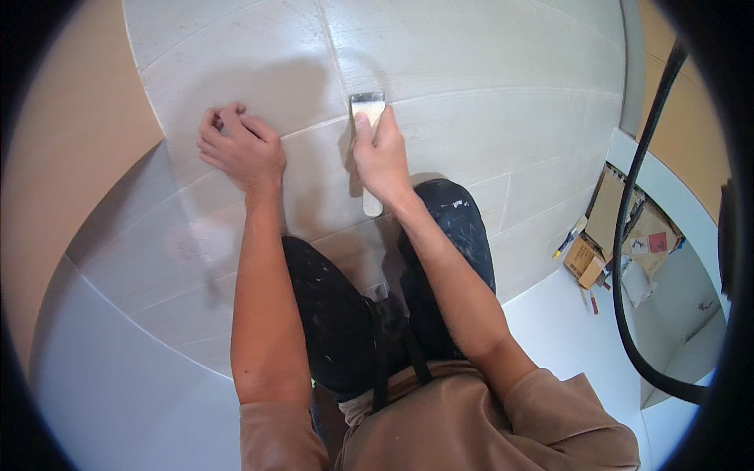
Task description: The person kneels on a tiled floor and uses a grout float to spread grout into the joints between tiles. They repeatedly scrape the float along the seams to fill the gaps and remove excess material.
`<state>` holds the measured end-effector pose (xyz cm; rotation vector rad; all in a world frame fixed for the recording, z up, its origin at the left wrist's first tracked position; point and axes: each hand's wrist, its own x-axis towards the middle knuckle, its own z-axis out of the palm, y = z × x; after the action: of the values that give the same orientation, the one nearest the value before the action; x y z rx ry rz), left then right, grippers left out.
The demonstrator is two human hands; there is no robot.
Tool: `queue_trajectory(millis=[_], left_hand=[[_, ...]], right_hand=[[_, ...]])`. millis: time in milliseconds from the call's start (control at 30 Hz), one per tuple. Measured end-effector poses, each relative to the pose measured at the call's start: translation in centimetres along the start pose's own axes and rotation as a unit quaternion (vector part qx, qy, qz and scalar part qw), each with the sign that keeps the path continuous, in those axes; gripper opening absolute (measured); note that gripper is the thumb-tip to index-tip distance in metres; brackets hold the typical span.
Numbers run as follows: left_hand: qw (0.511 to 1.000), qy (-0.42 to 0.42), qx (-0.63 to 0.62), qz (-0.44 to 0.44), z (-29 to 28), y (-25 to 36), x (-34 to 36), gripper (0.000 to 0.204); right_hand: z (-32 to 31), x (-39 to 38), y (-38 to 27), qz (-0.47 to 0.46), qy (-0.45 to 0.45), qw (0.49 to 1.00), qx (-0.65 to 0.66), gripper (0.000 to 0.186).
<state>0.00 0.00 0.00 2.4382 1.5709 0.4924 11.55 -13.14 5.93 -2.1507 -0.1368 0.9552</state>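
My right hand is closed round a scraper with a cream handle and a flat blade at its far end, which is on or just over the pale beige tiles. Left of it, my left hand is at the tiles with its fingers curled; whether anything is in them I cannot make out. My knees, in dark paint-spotted trousers, are below my hands.
Tan panels curve along the left and upper right. A black hose or cable hangs at the right, over cardboard boxes, scraps and small tools. A smooth white surface borders the tiles at lower left.
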Motion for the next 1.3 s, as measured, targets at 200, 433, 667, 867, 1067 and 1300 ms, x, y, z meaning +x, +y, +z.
queue_trajectory(millis=[200,433,667,867,1067,1300], left_hand=[[1.000,-0.002,0.008,0.003,-1.1,0.3,-1.4,0.020],[1.000,0.007,0.024,0.010,-1.2,0.2,-0.7,0.020],[0.999,0.006,0.024,0.024,-1.0,0.7,-1.0,0.019],[0.998,0.031,0.019,0.043,-0.6,0.5,-0.9,0.017],[0.998,0.024,0.027,0.048,-0.7,0.6,-1.0,0.017],[0.999,0.018,0.007,0.028,-1.0,0.7,-0.9,0.017]], right_hand=[[0.3,-3.0,3.0,0.037,0.000,0.998,0.057,0.028],[1.5,-2.7,3.0,-0.045,0.048,0.998,0.026,0.023],[1.4,-2.1,1.3,-0.025,0.058,0.997,0.038,0.026],[1.2,-1.8,-0.5,0.050,0.025,0.998,0.031,0.027],[2.5,0.7,-2.3,-0.004,0.051,0.999,0.016,0.025],[2.3,-1.2,-2.8,0.048,0.029,0.998,-0.003,0.026]])
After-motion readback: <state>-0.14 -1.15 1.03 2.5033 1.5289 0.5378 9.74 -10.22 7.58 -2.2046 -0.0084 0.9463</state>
